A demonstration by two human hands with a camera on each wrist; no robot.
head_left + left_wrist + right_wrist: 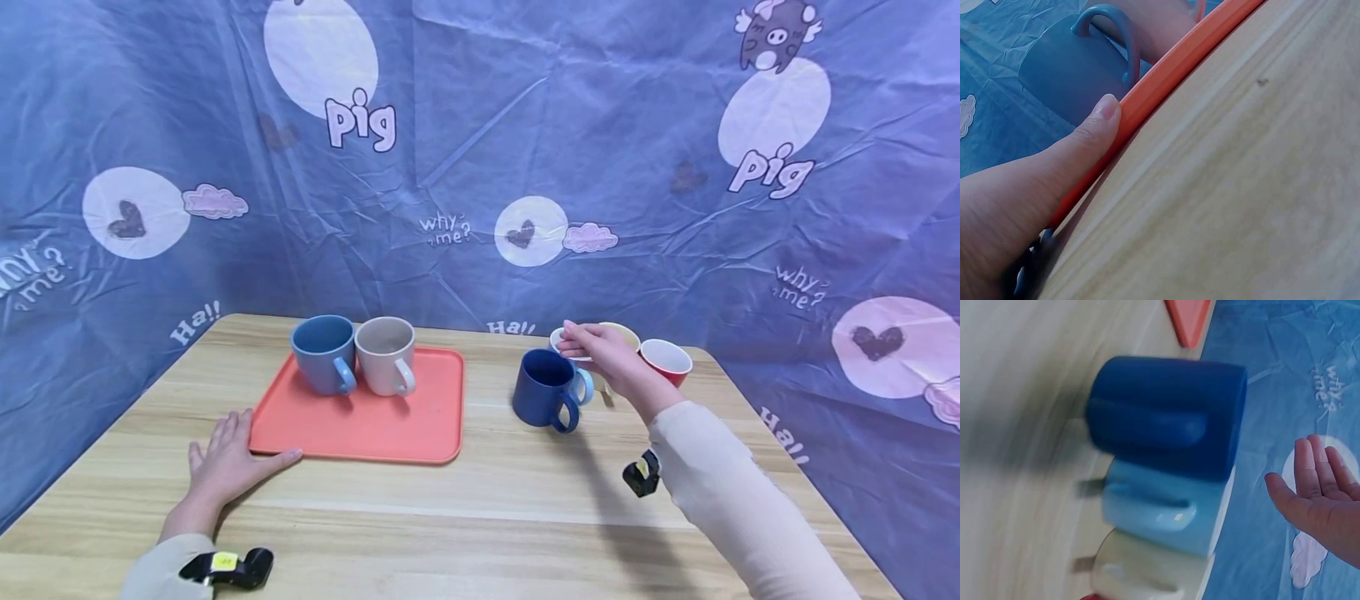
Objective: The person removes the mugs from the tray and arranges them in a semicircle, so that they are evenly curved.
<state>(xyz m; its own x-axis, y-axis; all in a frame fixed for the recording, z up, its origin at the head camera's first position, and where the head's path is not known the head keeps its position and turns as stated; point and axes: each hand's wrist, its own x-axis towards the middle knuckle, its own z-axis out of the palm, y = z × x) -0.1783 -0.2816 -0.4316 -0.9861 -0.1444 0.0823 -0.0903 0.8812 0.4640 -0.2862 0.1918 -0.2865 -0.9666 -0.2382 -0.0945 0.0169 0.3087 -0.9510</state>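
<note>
My left hand (225, 467) rests at the near left corner of the coral tray (435, 417), its thumb along the front rim and the other fingers spread by the left side. On the tray stand a grey-blue mug (322, 354) and a pale beige mug (386, 358), side by side. My right hand (603, 354) is held in the air above the mugs on the right, fingers extended, holding nothing. Nearest to it are a dark blue mug (540, 387) and a light blue mug (1154, 500), partly hidden behind the dark one in the head view.
Behind the dark blue mug, a cream mug (1141, 565) and a red mug with a white inside (667, 358) continue the row at the table's back right. A blue printed cloth (465, 167) hangs behind the wooden table (450, 533).
</note>
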